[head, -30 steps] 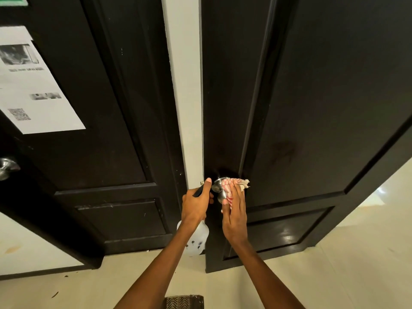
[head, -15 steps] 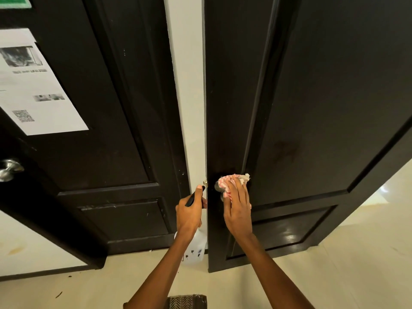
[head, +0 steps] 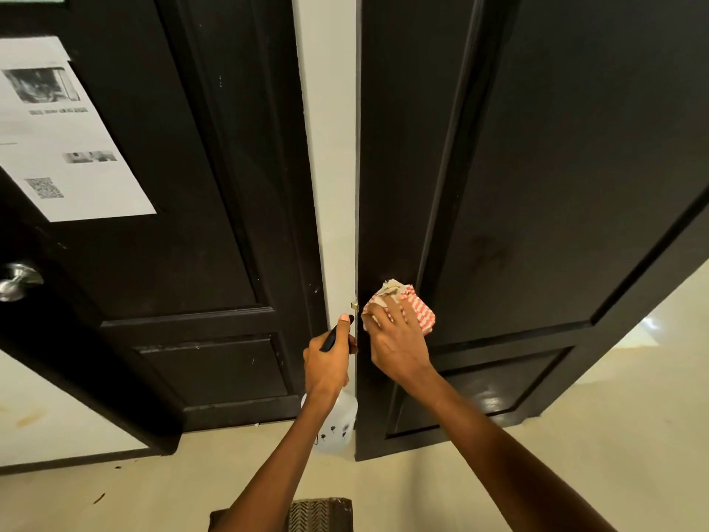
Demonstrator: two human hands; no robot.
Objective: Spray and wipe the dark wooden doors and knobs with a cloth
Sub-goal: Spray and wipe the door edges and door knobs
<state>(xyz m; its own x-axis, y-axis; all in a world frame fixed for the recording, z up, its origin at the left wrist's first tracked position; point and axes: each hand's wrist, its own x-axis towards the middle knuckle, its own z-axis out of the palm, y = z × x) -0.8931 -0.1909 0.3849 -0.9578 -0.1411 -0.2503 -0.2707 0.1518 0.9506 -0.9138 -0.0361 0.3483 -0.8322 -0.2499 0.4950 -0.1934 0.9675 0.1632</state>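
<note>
Two dark wooden doors fill the view. On the right door [head: 537, 167], my right hand [head: 397, 337] grips a red-and-white checked cloth [head: 416, 305] wrapped over that door's knob, which is hidden under it. My left hand [head: 328, 362] holds a clear spray bottle [head: 337, 428] by its black trigger head, just left of the right door's edge, with the bottle hanging below my wrist. The left door [head: 192, 186] carries a silver knob [head: 17, 280] at the far left.
A white wall strip [head: 330, 147] separates the two doors. A printed paper notice [head: 57, 140] is stuck on the left door. Pale tiled floor [head: 575, 435] lies below, with a dark patterned mat [head: 320, 514] by my feet.
The cloth has moved fully over the right door's knob, which showed a second ago. My right hand shifted slightly up and right with it. My left hand lowered a little with the bottle.
</note>
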